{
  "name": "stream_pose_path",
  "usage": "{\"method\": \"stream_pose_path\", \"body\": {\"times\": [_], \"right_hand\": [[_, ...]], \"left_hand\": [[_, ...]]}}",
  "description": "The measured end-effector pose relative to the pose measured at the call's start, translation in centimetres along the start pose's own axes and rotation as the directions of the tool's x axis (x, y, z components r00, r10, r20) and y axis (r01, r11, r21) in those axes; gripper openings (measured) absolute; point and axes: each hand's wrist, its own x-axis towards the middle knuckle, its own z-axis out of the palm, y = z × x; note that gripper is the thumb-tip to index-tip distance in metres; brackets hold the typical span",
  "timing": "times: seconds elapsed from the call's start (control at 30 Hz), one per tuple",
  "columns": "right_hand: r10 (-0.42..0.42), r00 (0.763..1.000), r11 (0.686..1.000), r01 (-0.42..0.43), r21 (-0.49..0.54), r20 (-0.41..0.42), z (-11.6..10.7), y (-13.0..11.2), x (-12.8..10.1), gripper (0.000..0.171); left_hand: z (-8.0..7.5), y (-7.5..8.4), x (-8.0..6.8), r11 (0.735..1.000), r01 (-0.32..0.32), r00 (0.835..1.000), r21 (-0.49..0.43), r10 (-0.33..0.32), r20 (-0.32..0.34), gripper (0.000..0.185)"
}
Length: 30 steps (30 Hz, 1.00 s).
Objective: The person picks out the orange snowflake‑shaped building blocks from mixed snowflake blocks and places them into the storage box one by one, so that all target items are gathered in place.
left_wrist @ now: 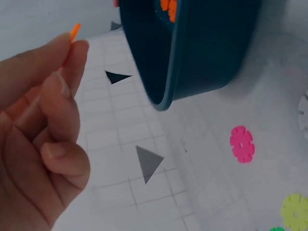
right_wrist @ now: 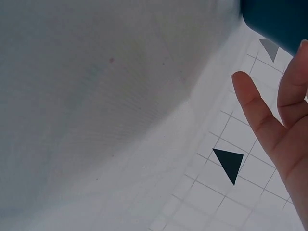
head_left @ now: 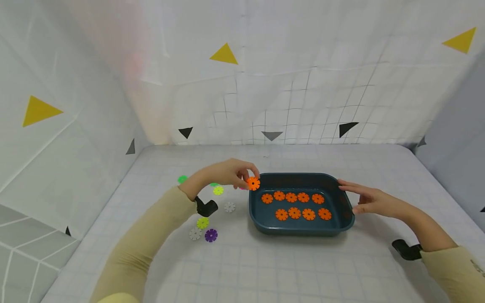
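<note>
My left hand (head_left: 233, 172) pinches an orange notched disc (head_left: 253, 183) between thumb and finger, held at the left rim of a dark teal tray (head_left: 299, 231). In the left wrist view that disc (left_wrist: 75, 32) appears edge-on at the fingertips. Inside the tray lie several matching orange discs (head_left: 294, 213) in two rough rows. My right hand (head_left: 375, 202) is at the tray's right end, fingers extended along the rim and thumb near the outer wall. The right wrist view shows this hand (right_wrist: 284, 125) beside a corner of the tray (right_wrist: 279, 21).
Left of the tray, loose discs are scattered on the white table: purple (head_left: 211, 235), yellow-green (head_left: 202, 222), white (head_left: 229, 206) and green (head_left: 183, 179). A pink disc (left_wrist: 242, 144) lies near the tray's left side. White sheeted walls (head_left: 303, 84) surround the table.
</note>
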Motion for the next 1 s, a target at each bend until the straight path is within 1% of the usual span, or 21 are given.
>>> {"method": "stream_pose_path", "body": {"times": [0.13, 0.2, 0.33, 0.53, 0.67, 0.87, 0.93, 1.0], "right_hand": [[0.005, 1.000, 1.000, -0.005, 0.007, 0.000, 0.0, 0.0, -0.1, 0.059], [0.006, 1.000, 1.000, -0.006, 0.010, 0.001, 0.0, 0.0, -0.1, 0.059], [-0.005, 1.000, 1.000, 0.005, 0.014, 0.004, 0.0, 0.0, -0.1, 0.059], [-0.008, 1.000, 1.000, 0.008, 0.011, 0.006, -0.1, 0.2, 0.0, 0.059], [-0.018, 1.000, 1.000, 0.017, 0.006, 0.005, -0.1, 0.3, 0.0, 0.059], [-0.032, 0.999, 0.999, 0.032, 0.007, 0.004, -0.1, 0.3, 0.1, 0.059], [-0.030, 1.000, 1.000, 0.030, 0.007, 0.005, -0.2, 0.2, 0.1, 0.059], [-0.028, 1.000, 1.000, 0.028, 0.007, 0.006, -0.2, 0.2, 0.1, 0.059]], "left_hand": [[0.4, 0.5, 1.7, 0.999, 0.000, 0.998, 0.035, -0.001, 0.056, 0.033], [0.4, 0.9, 2.4, 0.999, 0.005, 0.997, 0.044, -0.008, 0.082, 0.032], [0.4, 1.7, 3.9, 0.999, -0.004, 0.992, 0.052, -0.002, 0.129, 0.032], [1.1, 2.4, 6.3, 0.999, -0.044, 0.982, 0.015, 0.040, 0.184, 0.035], [1.8, 2.6, 7.8, 0.998, -0.064, 0.969, -0.009, 0.064, 0.240, 0.034], [2.5, 2.6, 9.6, 0.999, -0.028, 0.948, -0.018, 0.033, 0.317, 0.031], [2.6, 2.6, 10.1, 1.000, -0.017, 0.941, -0.012, 0.020, 0.338, 0.032], [2.8, 2.5, 10.4, 1.000, 0.002, 0.935, 0.009, -0.005, 0.355, 0.033]]}}
